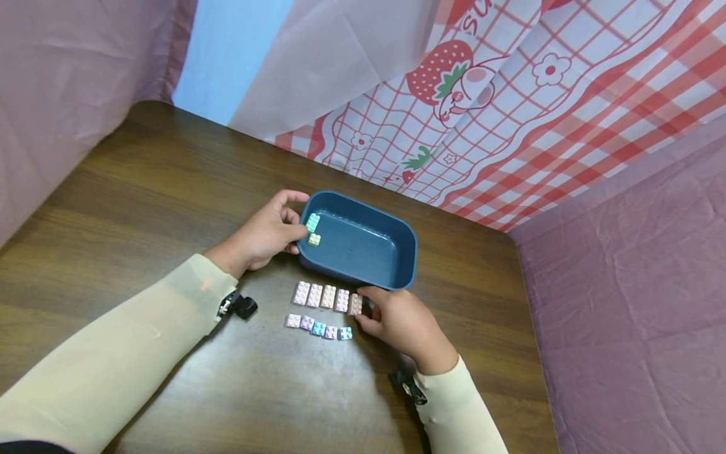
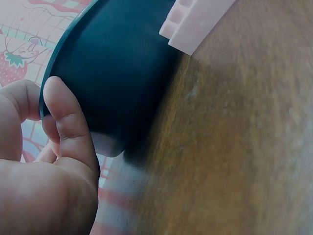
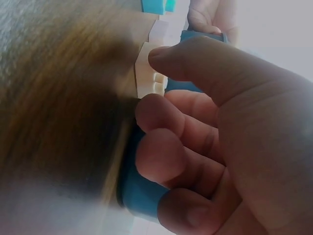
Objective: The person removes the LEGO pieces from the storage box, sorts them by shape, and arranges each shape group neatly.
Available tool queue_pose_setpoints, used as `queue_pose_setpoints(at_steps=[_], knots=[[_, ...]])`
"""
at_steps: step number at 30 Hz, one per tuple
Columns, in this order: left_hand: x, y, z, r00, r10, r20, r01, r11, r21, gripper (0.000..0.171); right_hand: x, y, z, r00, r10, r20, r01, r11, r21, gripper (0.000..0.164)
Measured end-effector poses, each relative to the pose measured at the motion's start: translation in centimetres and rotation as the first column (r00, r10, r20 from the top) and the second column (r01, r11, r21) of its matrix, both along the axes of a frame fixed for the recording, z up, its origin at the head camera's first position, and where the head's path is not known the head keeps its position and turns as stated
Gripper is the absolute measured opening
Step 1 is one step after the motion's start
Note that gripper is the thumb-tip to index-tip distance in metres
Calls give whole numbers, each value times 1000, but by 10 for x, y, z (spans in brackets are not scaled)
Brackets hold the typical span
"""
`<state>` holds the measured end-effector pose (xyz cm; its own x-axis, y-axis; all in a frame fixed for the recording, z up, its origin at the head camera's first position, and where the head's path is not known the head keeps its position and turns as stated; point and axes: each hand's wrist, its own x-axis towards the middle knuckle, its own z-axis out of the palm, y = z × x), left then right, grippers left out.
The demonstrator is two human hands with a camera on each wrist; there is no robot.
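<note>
My left hand grips the left end of a dark blue plastic bin, thumb on one side of the rim and fingers on the other. In the left wrist view, the thumb lies along the bin's wall. A green toy brick and a small yellow brick lie inside the bin at that end. My right hand pinches a tan brick at the right end of a row of long bricks, thumb at its near end. The right wrist view shows this tan brick between thumb and fingertip.
Left of the tan brick stand several long pale bricks in a row, just in front of the bin. Nearer lies a second row of small square bricks, white, purple and blue. Cloth curtains border the wooden table.
</note>
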<state>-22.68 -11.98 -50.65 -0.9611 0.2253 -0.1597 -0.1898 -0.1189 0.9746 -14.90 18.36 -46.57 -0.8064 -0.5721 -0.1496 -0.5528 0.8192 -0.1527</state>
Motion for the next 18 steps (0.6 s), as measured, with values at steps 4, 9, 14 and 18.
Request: queue_pose_setpoints(at_steps=[4,9,14,18], knots=[[0,0,0,1000,-2,-3,2,1000,1,70,2,2,1,1000,-2,-19,2,1000,-11,40],[0,0,1,1000,-3,-2,3,1000,5,70,5,2,9,999,30,-32,-32,997,-65,38],[0,0,1,1000,-4,1,4,1000,0,69,6,0,24,997,70,-41,-76,986,-151,34],[0,0,1,1000,-4,-2,4,1000,2,69,2,-1,35,991,110,-77,-124,971,-204,34]])
